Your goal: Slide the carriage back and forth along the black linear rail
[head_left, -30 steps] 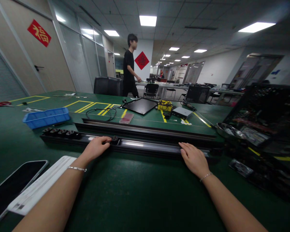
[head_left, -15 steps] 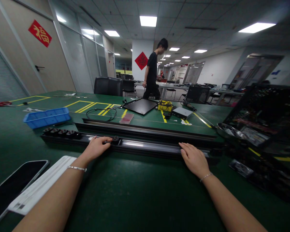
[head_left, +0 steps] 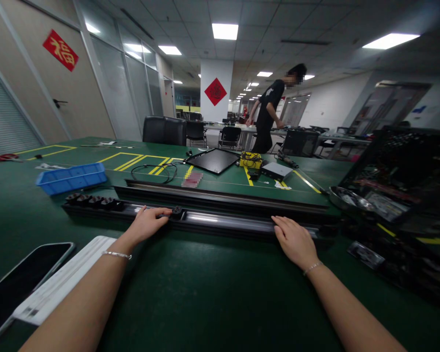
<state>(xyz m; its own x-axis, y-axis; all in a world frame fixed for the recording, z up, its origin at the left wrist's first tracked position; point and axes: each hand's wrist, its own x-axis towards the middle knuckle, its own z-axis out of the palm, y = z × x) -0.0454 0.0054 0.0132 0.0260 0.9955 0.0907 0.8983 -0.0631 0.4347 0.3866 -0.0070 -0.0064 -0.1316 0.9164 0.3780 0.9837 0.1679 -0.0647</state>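
A long aluminium linear rail with black edges (head_left: 220, 222) lies across the green bench in front of me. My left hand (head_left: 146, 225) rests on its near side, fingertips against a small black slider block (head_left: 176, 212). Farther right, my right hand (head_left: 295, 240) lies with its fingers on the rail's edge. Neither hand visibly grips anything. A row of small black parts (head_left: 91, 201) sits at the rail's left end. A white strip (head_left: 64, 278) and a black-screened phone (head_left: 22, 288) lie near my left forearm.
A second dark rail (head_left: 220, 199) lies just behind the first. Beyond it are a blue plastic tray (head_left: 71, 178), a black panel (head_left: 212, 160) and a coiled cable (head_left: 154, 172). A steel bowl (head_left: 348, 199) and a black crate (head_left: 399, 176) stand right. A co-worker (head_left: 267, 110) walks beyond the bench.
The co-worker has walked rightward behind the bench. My hands and the rail show no visible movement.
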